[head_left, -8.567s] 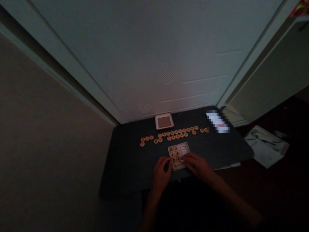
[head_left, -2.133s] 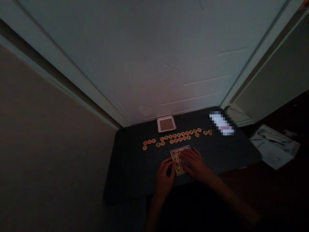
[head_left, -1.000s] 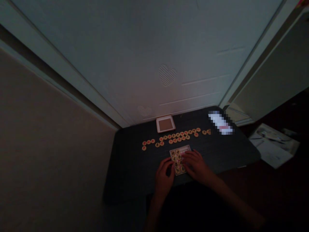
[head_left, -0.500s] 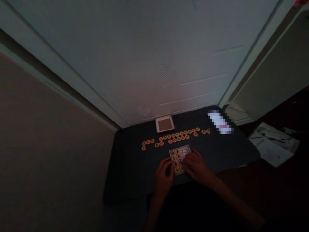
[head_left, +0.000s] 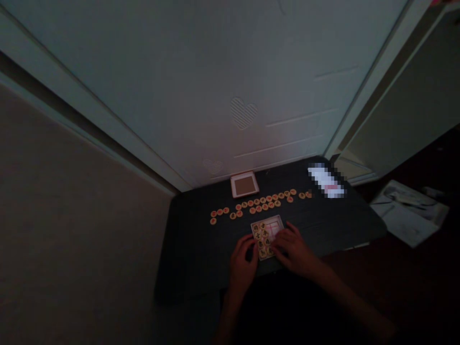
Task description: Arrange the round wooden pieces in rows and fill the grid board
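Observation:
A small shallow box (head_left: pixel 276 221) with a pale rim stands near the table's front edge. Several round Chinese chess pieces (head_left: pixel 260 243) with dark characters lie in two columns in its left part; a red-lined sheet shows in the right part. My left hand (head_left: pixel 243 262) curls its fingers and thumb against the box's left side. Bent over the right side is my right hand (head_left: pixel 293 248), fingers closed together and thumb by the right column of pieces. Whatever its fingertips hold, if anything, is hidden.
More chess pieces (head_left: pixel 263 200) lie in loose rows across the dark table (head_left: pixel 194 254). A box lid (head_left: pixel 244 185) rests at the back against a white door (head_left: pixel 172 96). To the right are a blurred-out bright object (head_left: pixel 325 180) and, lower down, a white box with items (head_left: pixel 409 211).
The camera view has shifted slightly. Both hands stay at the box in nearly the same pose, and the pieces look unmoved.

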A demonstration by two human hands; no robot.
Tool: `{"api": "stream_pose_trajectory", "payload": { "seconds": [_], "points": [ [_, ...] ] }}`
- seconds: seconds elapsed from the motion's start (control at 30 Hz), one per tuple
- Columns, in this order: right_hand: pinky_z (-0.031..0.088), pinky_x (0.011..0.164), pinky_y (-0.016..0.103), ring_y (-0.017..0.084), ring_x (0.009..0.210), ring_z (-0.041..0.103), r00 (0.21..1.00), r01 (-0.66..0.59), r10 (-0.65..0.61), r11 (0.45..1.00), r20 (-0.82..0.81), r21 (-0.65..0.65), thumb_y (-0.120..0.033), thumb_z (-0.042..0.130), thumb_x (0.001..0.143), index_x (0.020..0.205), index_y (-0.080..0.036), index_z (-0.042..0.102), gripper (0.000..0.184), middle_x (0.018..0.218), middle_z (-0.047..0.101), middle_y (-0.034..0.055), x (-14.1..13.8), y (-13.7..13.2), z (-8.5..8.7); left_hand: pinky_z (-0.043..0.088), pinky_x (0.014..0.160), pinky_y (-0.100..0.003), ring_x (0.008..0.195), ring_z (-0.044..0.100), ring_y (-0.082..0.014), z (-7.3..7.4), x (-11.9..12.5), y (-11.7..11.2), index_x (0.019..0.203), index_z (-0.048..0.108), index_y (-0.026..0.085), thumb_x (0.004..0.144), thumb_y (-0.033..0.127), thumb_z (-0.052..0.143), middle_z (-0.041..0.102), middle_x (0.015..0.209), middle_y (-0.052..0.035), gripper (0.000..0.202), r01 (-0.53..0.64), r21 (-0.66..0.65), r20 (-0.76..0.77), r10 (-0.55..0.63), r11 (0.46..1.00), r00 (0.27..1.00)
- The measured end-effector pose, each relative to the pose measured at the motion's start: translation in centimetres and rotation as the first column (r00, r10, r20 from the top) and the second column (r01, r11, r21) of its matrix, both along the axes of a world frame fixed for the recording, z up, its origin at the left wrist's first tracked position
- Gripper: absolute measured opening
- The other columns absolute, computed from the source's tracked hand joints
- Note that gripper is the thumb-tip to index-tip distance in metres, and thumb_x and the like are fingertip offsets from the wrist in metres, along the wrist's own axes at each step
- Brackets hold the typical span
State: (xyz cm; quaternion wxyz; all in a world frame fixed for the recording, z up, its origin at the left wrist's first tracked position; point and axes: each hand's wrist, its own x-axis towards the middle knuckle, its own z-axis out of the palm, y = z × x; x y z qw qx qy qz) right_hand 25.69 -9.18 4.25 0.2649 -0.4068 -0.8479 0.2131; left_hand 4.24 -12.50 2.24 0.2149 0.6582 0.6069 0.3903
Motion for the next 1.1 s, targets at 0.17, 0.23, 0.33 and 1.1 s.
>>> {"api": "stream_pose_trajectory", "payload": {
  "seconds": [0.17, 0.23, 0.33, 1.1],
  "points": [
    [0.025, 0.118, 0.055, 0.019, 0.097, 0.065, 1.000, -0.013, 0.012, 1.000, -0.003, -0.010, -0.022, 0.057, 0.094, 0.094, -0.025, 0.066, 0.010, 0.093, 0.072, 0.0010, 0.1, -0.2, 0.2, 0.058, 0.093, -0.039, 0.106, 0.069, -0.0215, 0.3, 0.1, 0.0, 0.105, 0.071, 0.025, 0.094, 0.026, 0.059, 0.070, 0.118, -0.0070, 0.017, -0.005, -0.003, -0.015, 0.005, 1.000, 1.000],
    [0.025, 0.118, 0.055, 0.020, 0.098, 0.065, 1.000, -0.010, 0.010, 1.000, -0.004, -0.006, -0.022, 0.057, 0.093, 0.094, -0.025, 0.066, 0.010, 0.094, 0.072, 0.0011, 0.2, -0.1, 0.3, 0.058, 0.092, -0.039, 0.105, 0.069, -0.0213, 0.3, 0.1, 0.0, 0.105, 0.071, 0.025, 0.094, 0.026, 0.059, 0.070, 0.118, -0.0068, 0.017, -0.012, -0.009, -0.017, 0.012, 1.000, 1.000],
    [0.025, 0.118, 0.054, 0.020, 0.098, 0.065, 1.000, 0.000, 0.000, 1.000, -0.009, -0.009, -0.022, 0.057, 0.093, 0.093, -0.025, 0.066, 0.009, 0.093, 0.072, 0.0007, 0.3, 0.0, 0.6, 0.057, 0.093, -0.038, 0.105, 0.068, -0.0210, 0.2, 0.1, -0.1, 0.105, 0.071, 0.024, 0.094, 0.026, 0.059, 0.070, 0.118, -0.0065, 0.016, -0.018, -0.012, -0.013, 0.018, 1.000, 1.000],
    [0.050, 0.094, 0.047, 0.028, 0.107, 0.063, 0.933, 0.360, -0.360, 0.924, -0.030, 0.128, -0.032, 0.056, 0.094, 0.111, -0.025, 0.070, 0.022, 0.113, 0.070, 0.0089, 8.1, 4.7, -4.1, 0.057, 0.091, -0.038, 0.105, 0.068, -0.0214, -0.1, 0.0, -0.1, 0.106, 0.071, 0.025, 0.095, 0.029, 0.058, 0.069, 0.120, -0.0070, 0.018, -0.018, -0.056, -0.013, 0.017, 0.998, 1.000]
  ]
}}
